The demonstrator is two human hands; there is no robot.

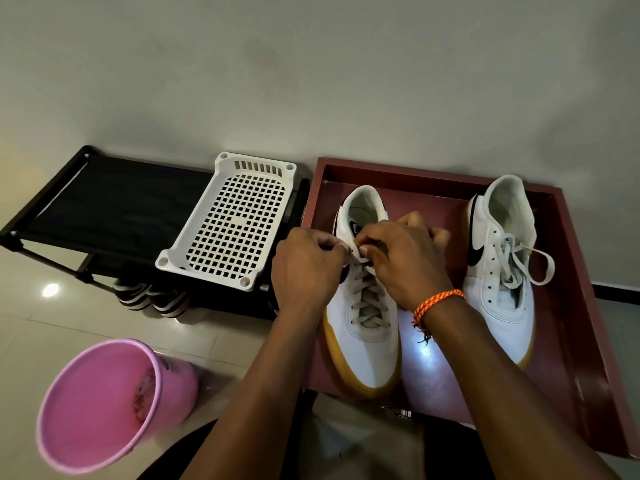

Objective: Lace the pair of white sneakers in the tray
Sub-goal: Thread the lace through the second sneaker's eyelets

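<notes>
Left sneaker (363, 306) | left hand (304, 268), right hand (401, 261) pinching lace (353, 251) | tray (581, 306)

I see two sneakers side by side in the tray (568, 258), the basket (228, 216) on the rack (104, 199) to its left, what look like shoes (152, 299) beneath, and the bucket (104, 407) nearer me.

Arms: bare to the frame edge, no sleeves visible
Right wrist: orange braided thread band (437, 302), wrapped in several strands, dark frayed ends hanging
Left wrist: nothing worn
</notes>
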